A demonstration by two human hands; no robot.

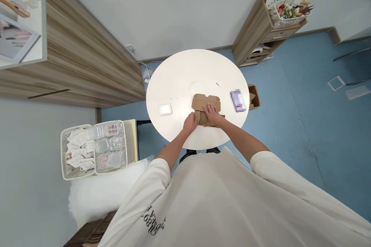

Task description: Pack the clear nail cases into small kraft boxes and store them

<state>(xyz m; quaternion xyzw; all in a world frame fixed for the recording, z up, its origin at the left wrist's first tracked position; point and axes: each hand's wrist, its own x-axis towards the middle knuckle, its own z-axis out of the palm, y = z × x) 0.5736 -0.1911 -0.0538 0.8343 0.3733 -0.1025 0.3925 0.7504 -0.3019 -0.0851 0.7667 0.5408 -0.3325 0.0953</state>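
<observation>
Right hand (212,115) lay spread on cardboard box (199,103), long axis crosswise; left hand (190,122) curled against left end, grip unclear.

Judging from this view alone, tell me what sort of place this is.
Probably a small workroom or stockroom: a partly folded cardboard box lies on a round white table, and a white basket nearby holds clear plastic packs.

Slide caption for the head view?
Right hand on, left hand at the edge of, a flapped cardboard piece on a white table, between a white packet and a pixelated purple item.
</observation>
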